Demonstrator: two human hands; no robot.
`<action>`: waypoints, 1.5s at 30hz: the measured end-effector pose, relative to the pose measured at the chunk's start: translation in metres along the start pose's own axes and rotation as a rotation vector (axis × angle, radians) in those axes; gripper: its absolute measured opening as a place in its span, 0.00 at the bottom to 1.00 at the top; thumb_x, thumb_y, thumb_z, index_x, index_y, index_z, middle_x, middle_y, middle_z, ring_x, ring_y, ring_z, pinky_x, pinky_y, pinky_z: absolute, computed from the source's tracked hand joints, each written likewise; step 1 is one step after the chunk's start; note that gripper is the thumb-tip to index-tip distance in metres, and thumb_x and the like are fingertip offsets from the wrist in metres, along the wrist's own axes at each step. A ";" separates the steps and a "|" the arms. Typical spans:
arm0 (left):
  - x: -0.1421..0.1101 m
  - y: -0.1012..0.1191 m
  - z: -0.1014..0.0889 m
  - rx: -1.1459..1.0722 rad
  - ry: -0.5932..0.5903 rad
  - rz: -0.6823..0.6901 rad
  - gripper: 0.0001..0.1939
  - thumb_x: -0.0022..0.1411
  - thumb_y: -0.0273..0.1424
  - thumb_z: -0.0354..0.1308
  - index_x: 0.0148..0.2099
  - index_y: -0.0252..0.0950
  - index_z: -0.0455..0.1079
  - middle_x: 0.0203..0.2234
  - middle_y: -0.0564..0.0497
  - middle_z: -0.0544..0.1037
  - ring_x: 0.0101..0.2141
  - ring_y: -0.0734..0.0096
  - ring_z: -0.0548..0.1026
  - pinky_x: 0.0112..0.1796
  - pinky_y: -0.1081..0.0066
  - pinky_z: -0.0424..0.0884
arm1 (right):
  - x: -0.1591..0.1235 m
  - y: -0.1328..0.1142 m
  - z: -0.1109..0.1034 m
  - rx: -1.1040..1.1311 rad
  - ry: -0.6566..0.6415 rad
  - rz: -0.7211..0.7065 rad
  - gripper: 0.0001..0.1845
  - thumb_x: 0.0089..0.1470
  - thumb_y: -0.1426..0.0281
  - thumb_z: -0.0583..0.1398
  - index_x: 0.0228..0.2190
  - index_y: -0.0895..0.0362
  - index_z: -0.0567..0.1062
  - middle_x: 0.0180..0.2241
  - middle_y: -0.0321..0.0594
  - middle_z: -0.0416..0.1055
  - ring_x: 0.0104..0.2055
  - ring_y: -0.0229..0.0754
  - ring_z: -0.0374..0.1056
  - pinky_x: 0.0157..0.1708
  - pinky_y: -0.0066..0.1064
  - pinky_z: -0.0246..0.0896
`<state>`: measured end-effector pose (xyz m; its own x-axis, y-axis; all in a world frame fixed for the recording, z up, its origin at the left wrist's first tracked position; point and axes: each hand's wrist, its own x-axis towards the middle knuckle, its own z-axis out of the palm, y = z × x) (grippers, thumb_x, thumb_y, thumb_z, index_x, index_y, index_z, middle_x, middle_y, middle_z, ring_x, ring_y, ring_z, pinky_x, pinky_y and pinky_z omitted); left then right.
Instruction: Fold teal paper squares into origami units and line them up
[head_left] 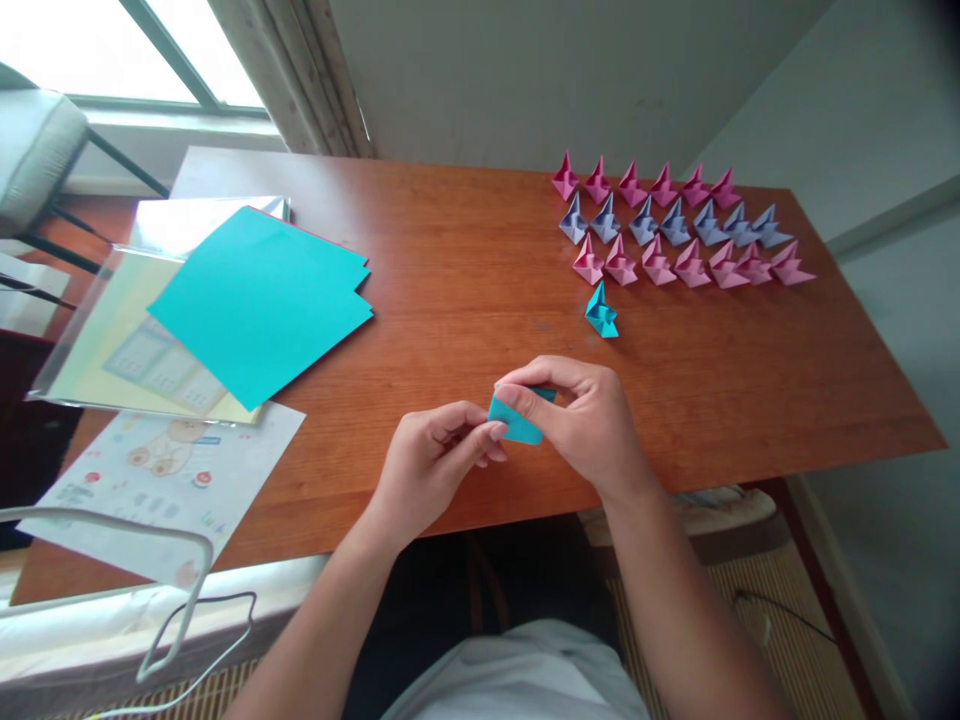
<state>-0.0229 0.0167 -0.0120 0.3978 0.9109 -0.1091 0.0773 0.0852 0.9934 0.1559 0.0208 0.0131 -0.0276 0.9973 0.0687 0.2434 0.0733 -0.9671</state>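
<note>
A small folded piece of turquoise paper (523,428) is held just above the table, between both hands. My left hand (437,455) pinches its left edge with thumb and index finger. My right hand (581,415) grips it from the upper right, the thumb lying across its face and covering part of it. Just beyond the hands stands a turquoise origami figure (601,312) with pointed tips. Behind it are rows of similar folded figures: light pink (658,262), lavender (674,223) and dark pink (631,184).
Turquoise sheets (270,300) lie at the left over a clear plastic packet of yellow paper (97,340). A printed sheet with a bear (247,480) sits nearer on the wooden table (450,260). A white bent tube (202,570) crosses the lower left, and a chair (37,150) stands beyond.
</note>
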 end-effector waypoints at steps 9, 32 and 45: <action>-0.001 0.000 0.001 0.013 0.093 -0.019 0.13 0.66 0.36 0.63 0.30 0.34 0.74 0.22 0.52 0.80 0.23 0.76 0.75 0.25 0.78 0.69 | -0.001 0.009 -0.001 0.057 0.088 0.022 0.10 0.57 0.62 0.68 0.28 0.54 0.78 0.28 0.35 0.77 0.31 0.38 0.72 0.32 0.30 0.67; -0.001 0.003 -0.004 -0.161 0.186 -0.067 0.15 0.66 0.37 0.65 0.29 0.34 0.75 0.22 0.53 0.80 0.22 0.80 0.72 0.24 0.80 0.65 | -0.019 0.020 0.021 0.159 0.148 0.015 0.10 0.63 0.60 0.63 0.34 0.53 0.78 0.25 0.32 0.74 0.27 0.35 0.70 0.29 0.27 0.64; 0.000 0.006 -0.002 -0.149 0.116 -0.070 0.13 0.65 0.37 0.65 0.30 0.34 0.76 0.22 0.52 0.80 0.23 0.78 0.74 0.25 0.81 0.66 | -0.017 0.007 0.007 -0.159 0.155 -0.106 0.07 0.61 0.67 0.64 0.31 0.55 0.77 0.24 0.31 0.75 0.24 0.33 0.68 0.27 0.26 0.61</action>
<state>-0.0237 0.0181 -0.0059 0.2872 0.9404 -0.1820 -0.0383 0.2011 0.9788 0.1509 0.0045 0.0033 0.0848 0.9727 0.2161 0.3972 0.1659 -0.9026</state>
